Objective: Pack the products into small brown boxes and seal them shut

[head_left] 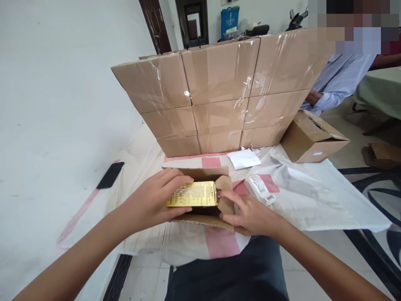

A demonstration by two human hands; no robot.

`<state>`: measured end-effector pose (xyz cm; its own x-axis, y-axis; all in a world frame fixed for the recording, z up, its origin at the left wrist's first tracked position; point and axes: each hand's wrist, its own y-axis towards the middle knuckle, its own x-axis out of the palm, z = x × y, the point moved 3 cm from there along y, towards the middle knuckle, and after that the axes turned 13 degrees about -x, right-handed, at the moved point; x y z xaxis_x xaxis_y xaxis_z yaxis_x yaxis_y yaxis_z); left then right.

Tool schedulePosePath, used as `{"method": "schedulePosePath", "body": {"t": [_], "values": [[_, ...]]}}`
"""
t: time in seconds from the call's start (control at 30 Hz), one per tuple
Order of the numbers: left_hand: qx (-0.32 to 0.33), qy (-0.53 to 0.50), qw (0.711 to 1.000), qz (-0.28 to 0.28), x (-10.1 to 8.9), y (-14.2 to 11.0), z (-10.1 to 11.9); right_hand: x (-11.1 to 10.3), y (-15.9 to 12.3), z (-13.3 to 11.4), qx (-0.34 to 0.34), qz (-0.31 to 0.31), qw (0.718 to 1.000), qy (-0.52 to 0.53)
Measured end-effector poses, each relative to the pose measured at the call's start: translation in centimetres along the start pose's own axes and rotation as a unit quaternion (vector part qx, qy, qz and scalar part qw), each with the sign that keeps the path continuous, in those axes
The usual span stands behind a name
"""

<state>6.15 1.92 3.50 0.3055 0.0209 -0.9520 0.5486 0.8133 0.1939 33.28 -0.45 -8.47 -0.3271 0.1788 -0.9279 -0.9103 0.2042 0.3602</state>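
Observation:
A small yellow printed box [196, 194] lies across the mouth of an open cardboard box [200, 221] in front of me. My left hand [159, 194] is closed around its left end, thumb on the near side and fingers on the far side. At the yellow box's right end is my right hand [247, 211], with its index fingertip at that end and its thumb by the carton's near right corner. The right fingers are bent, and whether they grip the yellow box or the carton's flap [224, 190] is unclear. The carton's inside is mostly hidden in shadow.
A white tape dispenser [259, 189] and white paper [244, 159] lie right of the carton. Behind stands a wall of stacked, film-wrapped cartons [219, 104]. Another carton [313, 138] is at the right, near a person in a light blue sleeve [344, 83]. A black phone-like slab [110, 175] lies left.

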Motion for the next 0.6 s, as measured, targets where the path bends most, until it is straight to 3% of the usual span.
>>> {"method": "schedulePosePath", "body": {"t": [0.1,0.17,0.3,0.37,0.47,0.6], "values": [[-0.037,-0.053,0.997,-0.045,1.9,1.2,-1.1,0.9,-0.8,0.5,0.02,0.003,1.0,0.002],[-0.056,-0.087,0.989,-0.105,3.9,2.3,-1.8,1.1,-1.1,0.7,0.017,0.026,1.0,0.004],[-0.04,-0.029,0.977,-0.205,7.5,3.9,-2.6,1.0,-0.7,1.0,0.002,0.092,0.995,0.026],[-0.032,0.035,0.978,-0.203,8.1,4.1,-3.1,0.9,-0.5,1.3,0.004,0.106,0.994,0.038],[-0.027,0.109,0.979,-0.168,7.6,3.6,-4.1,1.0,-0.4,1.6,0.01,0.092,0.995,0.045],[0.042,0.131,0.979,-0.148,6.7,2.0,-5.2,1.4,-0.5,1.9,0.01,0.045,0.997,0.062]]}}
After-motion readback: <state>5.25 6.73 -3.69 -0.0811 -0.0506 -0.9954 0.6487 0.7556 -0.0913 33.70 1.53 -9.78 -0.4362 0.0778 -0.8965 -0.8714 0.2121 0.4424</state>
